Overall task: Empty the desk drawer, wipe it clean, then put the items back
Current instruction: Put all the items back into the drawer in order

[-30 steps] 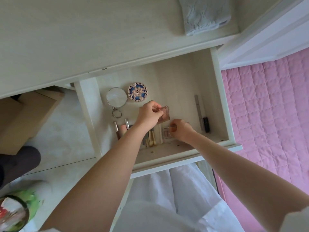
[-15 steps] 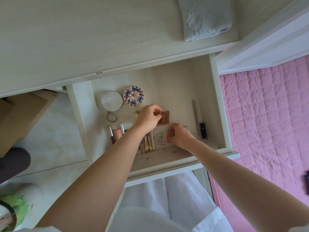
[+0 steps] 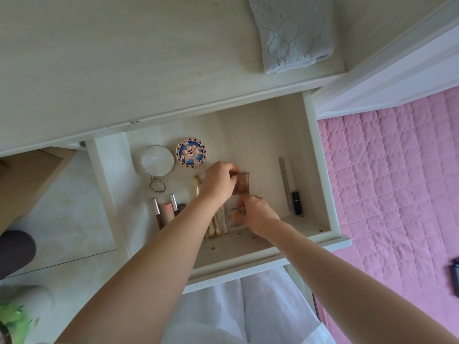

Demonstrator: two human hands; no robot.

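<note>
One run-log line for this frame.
left hand: grips brown square compact | right hand: holds clear square case | white open drawer: still stocked

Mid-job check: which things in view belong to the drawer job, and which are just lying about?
Part of the job:
drawer
brown palette, gripped by left hand
clear case, under right hand
round mirror
blue floral compact
lip gloss tubes
mascara
cloth on desk, probably for wiping

Lying about:
pink quilt
cardboard box
</note>
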